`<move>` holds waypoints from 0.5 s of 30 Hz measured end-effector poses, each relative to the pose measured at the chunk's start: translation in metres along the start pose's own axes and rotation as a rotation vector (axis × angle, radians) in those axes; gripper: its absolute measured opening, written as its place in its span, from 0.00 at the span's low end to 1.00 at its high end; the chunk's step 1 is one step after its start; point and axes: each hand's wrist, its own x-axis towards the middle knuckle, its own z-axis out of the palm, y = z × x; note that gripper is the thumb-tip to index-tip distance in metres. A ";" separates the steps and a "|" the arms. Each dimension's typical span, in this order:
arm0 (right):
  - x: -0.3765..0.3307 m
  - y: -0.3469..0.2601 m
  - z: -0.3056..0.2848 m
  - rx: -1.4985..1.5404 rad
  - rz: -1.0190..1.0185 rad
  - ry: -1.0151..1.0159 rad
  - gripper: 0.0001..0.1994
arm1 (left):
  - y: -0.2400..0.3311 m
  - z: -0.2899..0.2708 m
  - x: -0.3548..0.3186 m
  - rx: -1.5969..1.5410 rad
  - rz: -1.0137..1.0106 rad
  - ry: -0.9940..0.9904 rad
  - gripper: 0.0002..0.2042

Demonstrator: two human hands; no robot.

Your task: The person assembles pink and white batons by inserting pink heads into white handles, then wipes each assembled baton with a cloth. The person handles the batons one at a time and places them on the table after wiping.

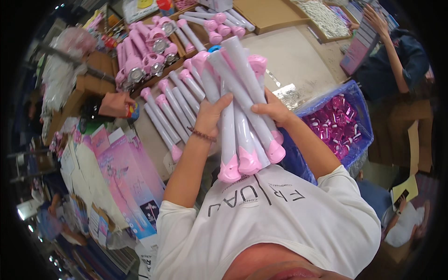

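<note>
A bundle of pale lilac plastic tubes with pink end caps is held up in front of my chest between both hands. My left hand is closed round the bundle's left side, with the thumb across the tubes. On the right side my right hand grips it too, its thumb laid over a tube and the other fingers hidden behind. The tubes cross one another at slants, with pink caps at both ends. Beside my left forearm, several similar tubes lie in a row on the table.
Pink parts with round silvery pieces fill a box at the back left. A blue-lined bin of shiny magenta pieces stands at my right. Printed pink cartons are at the left. A co-worker stands at the far right.
</note>
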 end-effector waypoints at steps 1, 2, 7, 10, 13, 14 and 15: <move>-0.001 -0.001 -0.010 0.029 0.003 0.052 0.44 | 0.003 0.007 0.012 0.001 -0.042 -0.035 0.27; -0.002 -0.001 -0.020 0.067 -0.011 0.087 0.44 | 0.004 0.015 0.024 -0.006 -0.076 -0.076 0.25; 0.015 0.000 -0.091 0.177 -0.026 0.147 0.45 | -0.008 0.057 0.101 0.010 -0.135 -0.196 0.21; 0.037 -0.002 -0.151 0.220 0.078 0.176 0.43 | -0.027 0.087 0.156 0.016 -0.180 -0.113 0.22; 0.054 0.005 -0.208 0.293 0.149 0.194 0.42 | -0.052 0.108 0.201 -0.064 -0.229 -0.051 0.24; 0.059 0.012 -0.223 0.334 0.180 0.224 0.39 | -0.062 0.111 0.212 -0.079 -0.242 -0.038 0.24; 0.065 0.015 -0.240 0.373 0.199 0.223 0.38 | -0.068 0.116 0.225 -0.090 -0.267 -0.015 0.25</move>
